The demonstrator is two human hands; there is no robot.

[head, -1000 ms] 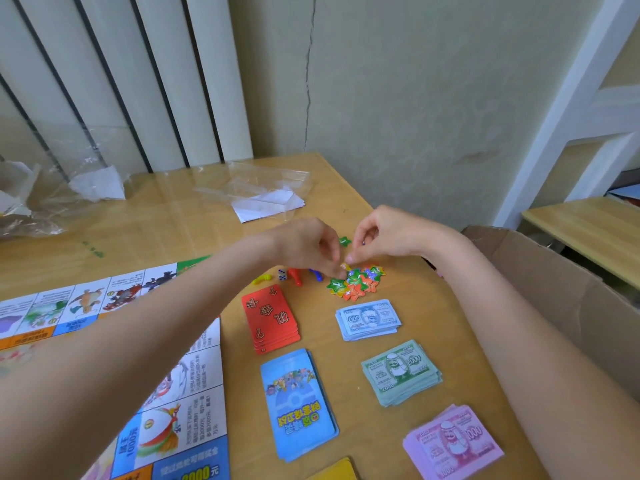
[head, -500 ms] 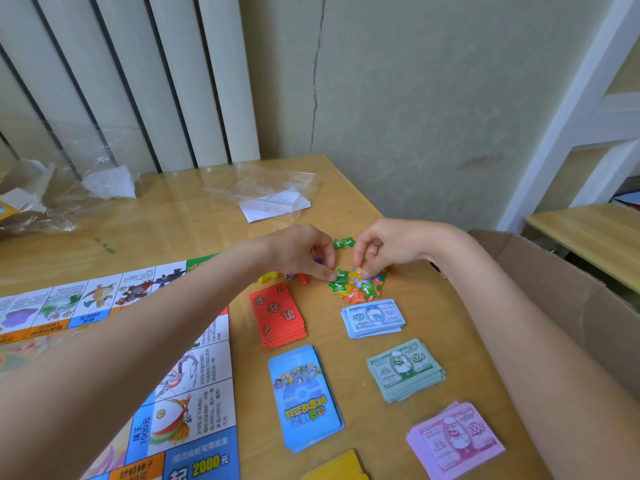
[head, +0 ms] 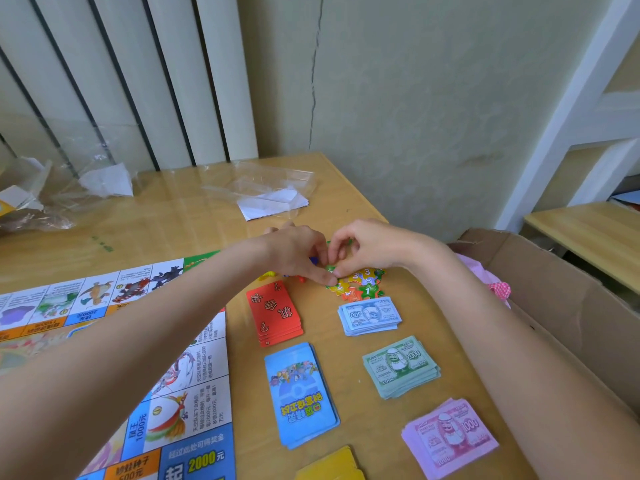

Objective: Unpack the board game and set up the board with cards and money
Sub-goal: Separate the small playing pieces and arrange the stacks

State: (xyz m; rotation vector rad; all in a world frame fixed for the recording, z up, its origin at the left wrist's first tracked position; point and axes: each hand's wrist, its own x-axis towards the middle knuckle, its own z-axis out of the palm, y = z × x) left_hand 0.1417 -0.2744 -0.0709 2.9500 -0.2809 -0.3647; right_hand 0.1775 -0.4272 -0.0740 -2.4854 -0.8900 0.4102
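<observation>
Meeting now (apart earlier) | hands (head: 330,268) pinching star tokens (head: 358,285)

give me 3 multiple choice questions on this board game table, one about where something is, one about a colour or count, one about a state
1. Where is the blue card deck?
A. on the game board
B. on the table nearer the camera than the red card deck
C. inside the cardboard box

2. How many money stacks lie on the table?
A. three
B. one
C. five

3. What are the two hands doing?
A. lying flat on the board
B. lifting the pink money stack
C. pinching small pieces at the star token pile

Answers:
1 B: it lies just below the red deck, right of the game board.
2 A: the blue 500 stack, green 2000 stack and pink 1000 stack.
3 C: the left hand and right hand meet fingertip to fingertip over the tokens.
</observation>
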